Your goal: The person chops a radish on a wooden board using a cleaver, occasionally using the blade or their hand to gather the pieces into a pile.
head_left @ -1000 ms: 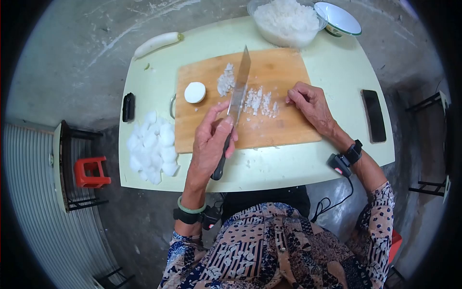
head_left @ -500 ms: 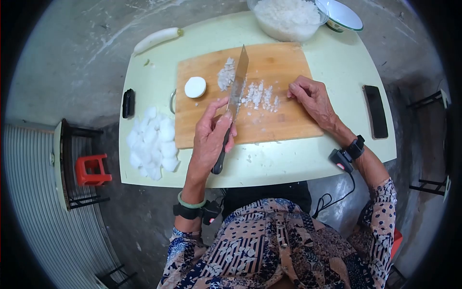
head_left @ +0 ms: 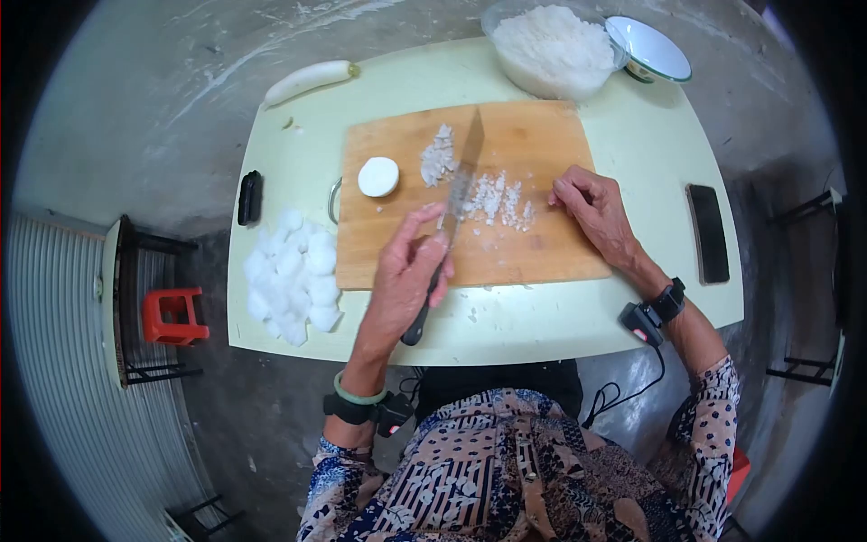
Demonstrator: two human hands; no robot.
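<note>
My left hand (head_left: 414,262) is wrapped round the black handle of a knife (head_left: 462,172), whose blade points away from me over the wooden board (head_left: 533,262). Finely chopped white bits (head_left: 492,200) lie to the right of the blade, and a heap of thin white pieces (head_left: 438,155) to its left. A cut white radish piece (head_left: 378,177) stands at the board's left. My right hand (head_left: 591,206) rests at the board's right side with its fingers curled together; whether anything is in them is hidden.
A glass bowl of shredded white food (head_left: 555,54) and an enamel bowl (head_left: 650,50) stand at the back. A whole white radish (head_left: 309,83) lies back left, white chunks (head_left: 292,275) and a black object (head_left: 250,198) at the left, a phone (head_left: 707,233) at the right.
The whole view has shifted, so the table and board sit slightly lower. The knife is still in my left hand, its blade tilted a little more to the right. My right hand stays beside the bits.
</note>
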